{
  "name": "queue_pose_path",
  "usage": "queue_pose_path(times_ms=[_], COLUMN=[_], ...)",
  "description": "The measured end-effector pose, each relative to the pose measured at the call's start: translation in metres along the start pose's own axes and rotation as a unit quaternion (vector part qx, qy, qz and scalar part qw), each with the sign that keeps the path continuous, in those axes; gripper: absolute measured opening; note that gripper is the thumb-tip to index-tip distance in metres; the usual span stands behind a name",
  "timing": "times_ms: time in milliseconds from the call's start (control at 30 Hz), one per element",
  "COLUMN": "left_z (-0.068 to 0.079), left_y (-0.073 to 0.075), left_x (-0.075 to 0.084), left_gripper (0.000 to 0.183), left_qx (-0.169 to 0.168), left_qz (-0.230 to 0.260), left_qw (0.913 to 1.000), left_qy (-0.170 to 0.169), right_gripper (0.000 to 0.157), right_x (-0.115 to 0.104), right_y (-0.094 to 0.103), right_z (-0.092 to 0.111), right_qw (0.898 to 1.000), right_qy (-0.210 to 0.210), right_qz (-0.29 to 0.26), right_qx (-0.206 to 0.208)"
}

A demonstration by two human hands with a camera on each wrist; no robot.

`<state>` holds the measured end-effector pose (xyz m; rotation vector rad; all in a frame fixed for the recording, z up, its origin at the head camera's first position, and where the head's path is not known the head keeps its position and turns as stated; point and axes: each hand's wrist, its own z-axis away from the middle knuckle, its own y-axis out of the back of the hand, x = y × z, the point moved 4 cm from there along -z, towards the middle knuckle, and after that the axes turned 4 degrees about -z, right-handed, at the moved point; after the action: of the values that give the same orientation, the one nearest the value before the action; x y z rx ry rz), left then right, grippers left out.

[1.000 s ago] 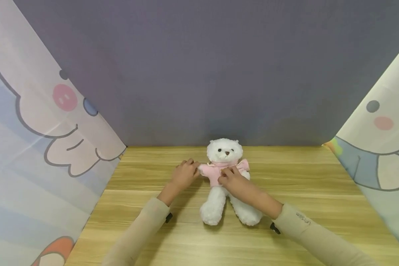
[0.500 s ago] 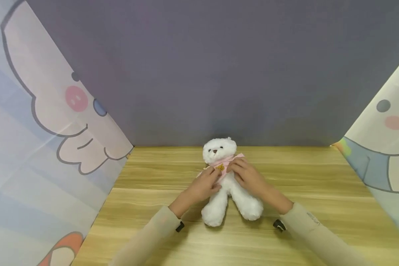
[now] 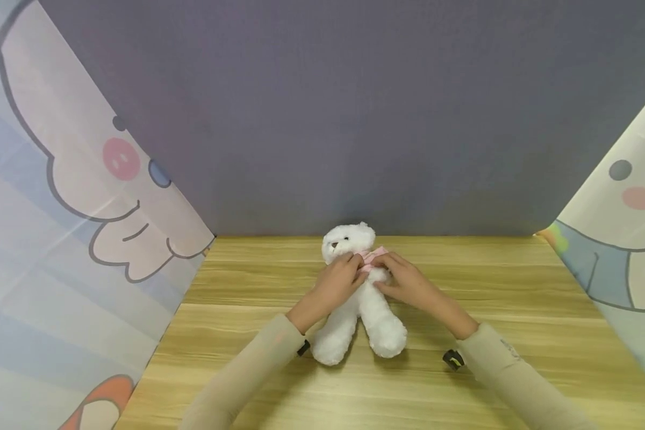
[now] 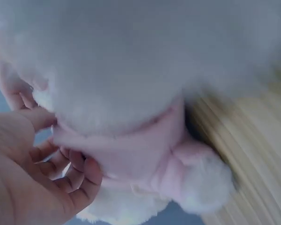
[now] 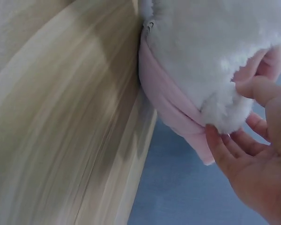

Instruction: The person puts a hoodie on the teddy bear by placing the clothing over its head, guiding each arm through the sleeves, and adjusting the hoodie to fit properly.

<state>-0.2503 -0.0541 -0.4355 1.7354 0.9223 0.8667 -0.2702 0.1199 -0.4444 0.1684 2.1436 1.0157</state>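
A white plush teddy bear lies on its back on the table, turned partly to the left, legs pointing towards me. It wears a pink shirt, bunched high on its chest. My left hand pinches the front hem of the shirt; the left wrist view shows the shirt's fabric between thumb and fingers. On the other side, my right hand holds the bear's furry arm, fingertips right at the pink sleeve. One bear arm pokes out of its sleeve in the left wrist view.
The wood-grain table runs back to a grey panel. Cartoon-printed cloths hang at the left and right. A small black piece shows at the right cuff.
My left hand has moved right, from the bear's sleeve to the shirt front. The right hand has shifted from the chest to the arm. The bear has turned leftwards, and its shirt sits higher.
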Motion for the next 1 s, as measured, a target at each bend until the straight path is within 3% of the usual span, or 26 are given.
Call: queue_pose_path(times_ms=[100,267,400,533,600,767,1000], left_z=[-0.001,0.010,0.007,0.003,0.003,0.002,0.001], left_y=[-0.001,-0.008,-0.008,-0.011,-0.013,-0.016,-0.021], left_x=[0.006,0.015,0.011,0.011,0.012,0.014,0.013], left_gripper=[0.011,0.006,0.013,0.025,0.031,0.042,0.038], left_qx=[0.007,0.021,0.013,-0.033,-0.043,-0.049,-0.064], left_qz=[0.004,-0.002,0.018,0.019,0.009,-0.026,-0.018], left_qw=[0.9999,0.9982,0.9995,0.9992,0.9988,0.9976,0.9970], left_qy=[-0.013,-0.057,-0.024,0.014,0.024,0.041,0.040], right_gripper=[0.041,0.043,0.039,0.034,0.031,0.023,0.019], right_x=[-0.001,0.000,0.004,0.013,0.015,0.012,0.011], right_y=[-0.001,-0.005,-0.003,0.004,0.007,0.010,0.007], right_z=[0.000,0.000,0.001,0.004,0.004,-0.005,-0.013], right_qw=[1.000,1.000,0.999,0.994,0.995,1.000,0.998], right_qy=[-0.005,-0.009,-0.010,-0.035,-0.030,0.015,0.032], right_qz=[-0.020,-0.021,-0.050,-0.106,-0.090,0.008,0.051], right_qx=[0.001,0.010,0.006,-0.004,-0.002,0.001,-0.016])
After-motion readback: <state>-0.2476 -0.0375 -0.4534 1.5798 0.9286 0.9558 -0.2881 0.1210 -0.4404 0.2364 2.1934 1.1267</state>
